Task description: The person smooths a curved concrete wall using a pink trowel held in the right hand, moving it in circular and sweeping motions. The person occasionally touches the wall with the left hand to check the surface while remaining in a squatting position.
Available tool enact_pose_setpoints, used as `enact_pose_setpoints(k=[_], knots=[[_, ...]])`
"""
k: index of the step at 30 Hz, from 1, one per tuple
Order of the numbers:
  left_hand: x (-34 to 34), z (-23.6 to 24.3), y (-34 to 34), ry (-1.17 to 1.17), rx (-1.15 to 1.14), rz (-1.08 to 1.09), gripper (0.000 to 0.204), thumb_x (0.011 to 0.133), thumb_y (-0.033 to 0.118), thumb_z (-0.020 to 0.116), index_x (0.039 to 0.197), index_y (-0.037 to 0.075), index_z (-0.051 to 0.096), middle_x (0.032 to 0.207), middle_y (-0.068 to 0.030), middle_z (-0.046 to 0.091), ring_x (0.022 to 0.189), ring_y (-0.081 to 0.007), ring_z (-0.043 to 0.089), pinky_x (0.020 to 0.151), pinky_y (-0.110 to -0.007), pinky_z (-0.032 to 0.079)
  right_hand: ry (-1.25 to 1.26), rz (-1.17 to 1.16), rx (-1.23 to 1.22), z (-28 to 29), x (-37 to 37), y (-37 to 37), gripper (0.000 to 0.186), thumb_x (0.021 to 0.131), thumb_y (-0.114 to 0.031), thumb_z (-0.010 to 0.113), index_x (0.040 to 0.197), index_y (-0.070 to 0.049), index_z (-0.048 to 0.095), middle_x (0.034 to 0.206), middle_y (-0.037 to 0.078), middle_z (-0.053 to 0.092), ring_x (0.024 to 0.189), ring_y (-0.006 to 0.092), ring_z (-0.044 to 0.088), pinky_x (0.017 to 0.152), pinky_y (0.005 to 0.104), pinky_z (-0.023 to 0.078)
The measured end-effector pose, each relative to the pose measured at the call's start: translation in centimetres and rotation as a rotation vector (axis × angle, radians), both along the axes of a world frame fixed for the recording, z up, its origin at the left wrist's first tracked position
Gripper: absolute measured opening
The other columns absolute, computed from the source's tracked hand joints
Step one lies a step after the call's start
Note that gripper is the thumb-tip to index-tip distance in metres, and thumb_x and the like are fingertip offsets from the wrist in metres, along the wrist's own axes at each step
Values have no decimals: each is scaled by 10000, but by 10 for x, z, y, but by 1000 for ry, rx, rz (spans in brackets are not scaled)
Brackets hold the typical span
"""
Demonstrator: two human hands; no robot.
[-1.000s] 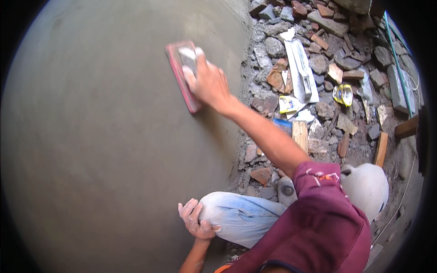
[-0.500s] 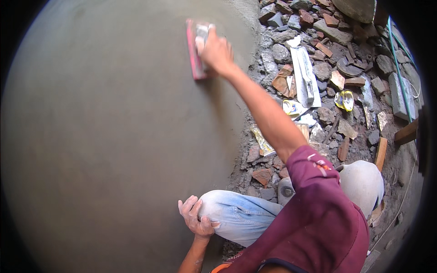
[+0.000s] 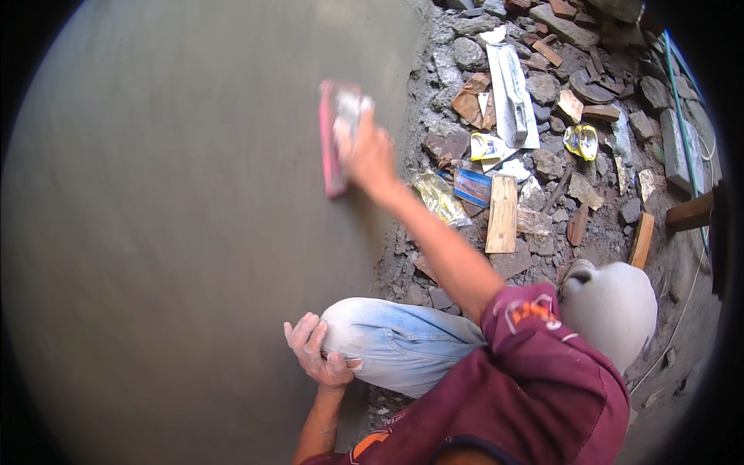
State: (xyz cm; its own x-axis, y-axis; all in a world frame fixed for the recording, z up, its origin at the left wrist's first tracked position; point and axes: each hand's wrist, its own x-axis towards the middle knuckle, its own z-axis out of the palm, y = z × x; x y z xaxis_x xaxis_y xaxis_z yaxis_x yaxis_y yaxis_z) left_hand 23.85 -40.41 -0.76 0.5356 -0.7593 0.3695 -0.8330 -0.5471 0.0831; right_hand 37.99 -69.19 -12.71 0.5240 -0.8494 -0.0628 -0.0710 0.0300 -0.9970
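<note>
My right hand (image 3: 364,155) is closed around the handle of a plasterer's float (image 3: 328,139) with a pink edge. The float lies against a broad, smooth grey cement surface (image 3: 170,217), near its rough right border. Motion blurs the hand and float a little. Lower down, my left hand (image 3: 318,349) rests on my bent knee in faded jeans (image 3: 395,341). Its fingers are slightly apart and curved along the knee, with no tool in them. Grey residue marks the fingers.
Broken bricks and stones (image 3: 542,167) cover the ground on the right. Among them lie a metal trowel (image 3: 511,97), a wooden block (image 3: 502,213), crumpled yellow wrappers (image 3: 581,142) and a clear plastic wrapper (image 3: 440,198). A green hose (image 3: 679,116) runs along the far right.
My right hand and the float have moved down the cement surface, toward me. My left hand stays on the knee. The view has shifted slightly, showing the wooden block fully.
</note>
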Motion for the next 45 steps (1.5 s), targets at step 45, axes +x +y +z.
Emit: enact_pose_setpoints(k=[45], knots=[[-4, 8, 29, -39, -158, 29, 509, 943, 426, 560, 1273, 38, 553, 1250, -159, 606, 1139, -357, 619, 1162, -588, 283, -381, -23, -658, 161, -11, 47, 617, 895, -261, 676, 1414, 13, 484, 711, 189, 656, 605, 372, 659, 545, 468, 520]])
